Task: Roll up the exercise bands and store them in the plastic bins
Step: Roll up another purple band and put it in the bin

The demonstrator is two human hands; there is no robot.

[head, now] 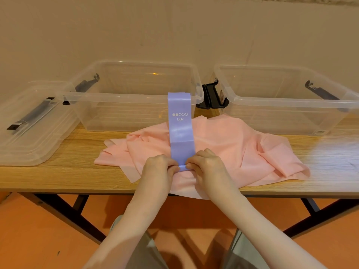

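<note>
A clear lid (29, 125) is lying leftmost on the tabletop (73, 171), beside two open bins (132, 98). The left hand (161, 167) and right hand (206, 164) are pinching the purple band's (180, 121) near end atop pink bands (233, 150).

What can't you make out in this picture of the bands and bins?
Head view:
- Near end of the purple band: hidden by the left hand and right hand.
- Pink band: its ends are lost in crumpled folds.
- Right bin: cut off by the frame edge.
</note>
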